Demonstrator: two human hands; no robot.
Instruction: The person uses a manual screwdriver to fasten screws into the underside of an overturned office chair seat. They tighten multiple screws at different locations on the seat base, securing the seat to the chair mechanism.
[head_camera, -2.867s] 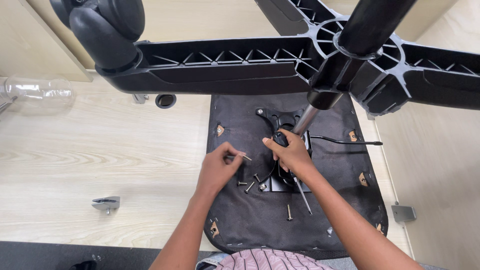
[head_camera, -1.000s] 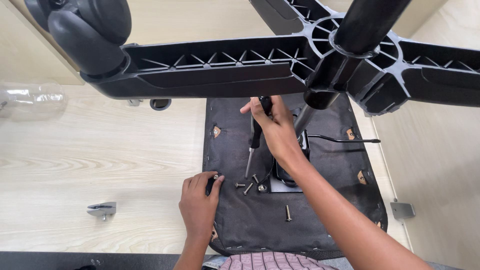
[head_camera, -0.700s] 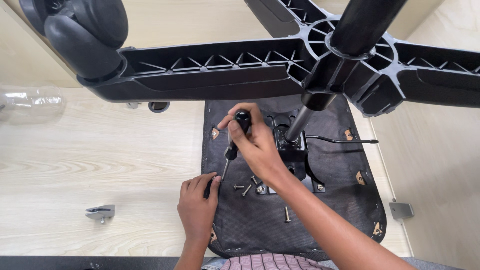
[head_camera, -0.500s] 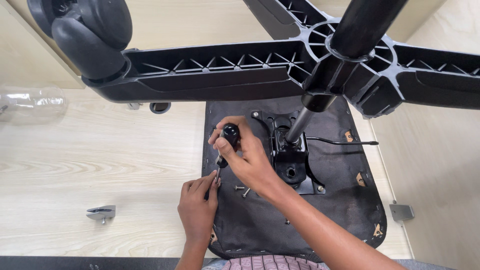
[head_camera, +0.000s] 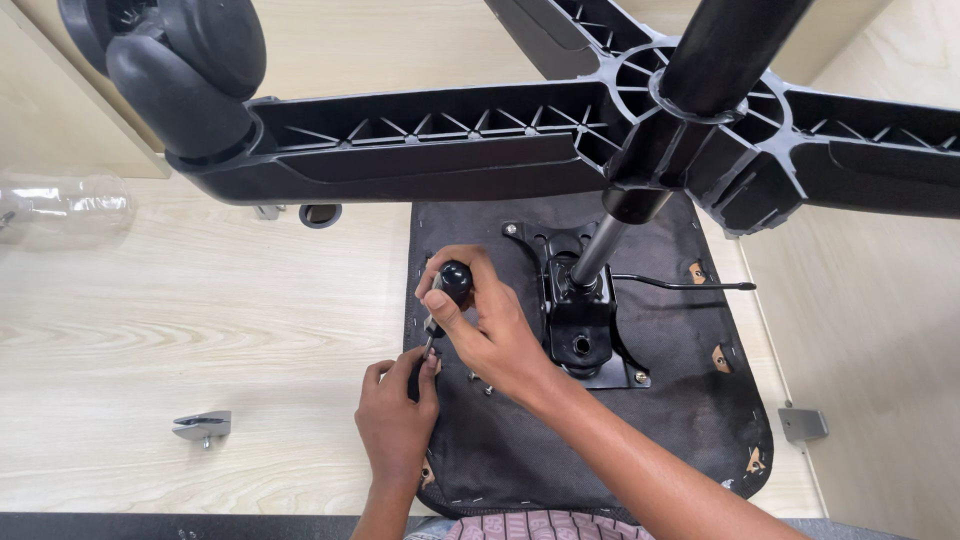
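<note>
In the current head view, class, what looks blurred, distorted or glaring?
Head view: the near caster wheel and chair base loom oversized and soft; the right hand gripping the screwdriver is sharp; light is even, glare only on the clear plastic bottle.

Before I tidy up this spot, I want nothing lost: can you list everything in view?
Seat underside: one, black, flat on the floor.
Mounting plate: one, black metal, fixed at the seat's middle.
Chair base: one, black, five-spoke, raised over the seat on its column.
Caster: one, black, top left.
Lever: one, thin black, right of the plate.
Loose screws: a few, dark, on the seat.
Metal brackets: two, grey, on the floor.
Plastic bottle: one, clear, far left.
Screwdriver: one, black handle.
Left hand: steadies the tip.
Right hand: grips the screwdriver.
</note>
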